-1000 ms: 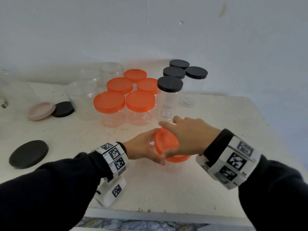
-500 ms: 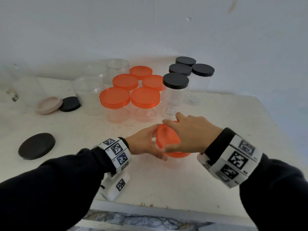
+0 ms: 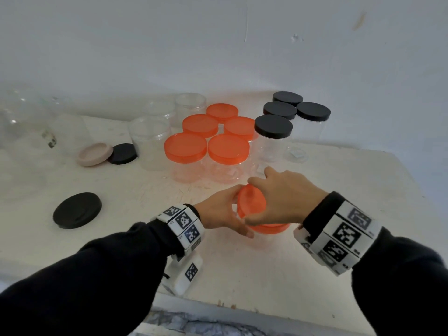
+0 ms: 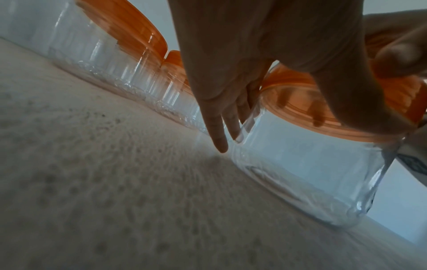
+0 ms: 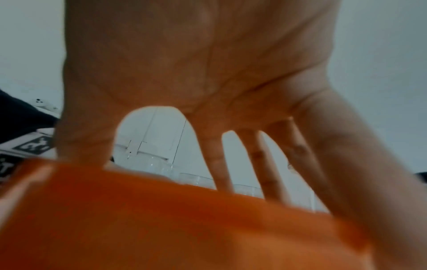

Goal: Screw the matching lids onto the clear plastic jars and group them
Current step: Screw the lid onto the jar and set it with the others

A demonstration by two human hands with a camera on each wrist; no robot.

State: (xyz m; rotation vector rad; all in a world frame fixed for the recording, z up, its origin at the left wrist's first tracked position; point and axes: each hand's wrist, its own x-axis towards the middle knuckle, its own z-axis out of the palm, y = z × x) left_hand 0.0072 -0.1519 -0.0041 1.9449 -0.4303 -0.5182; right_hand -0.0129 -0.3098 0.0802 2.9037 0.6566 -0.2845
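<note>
Directly beneath the right hand (image 3: 288,197) an orange lid (image 3: 252,204) is gripped from above, seated on the clear jar (image 4: 307,164), whose axis stands upright on the white table (image 3: 339,190); the jar's wall is clasped by the left hand (image 3: 218,209), so twisting is judged underway, with capped orange jars (image 3: 206,151) just behind

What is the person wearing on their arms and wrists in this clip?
Both arms are in dark, near-black long sleeves. Each wrist carries a band of white blocks printed with black square fiducial markers: the left band, with a white tagged unit hanging below it, and the bulkier right band. Both hands are bare, without gloves.
</note>
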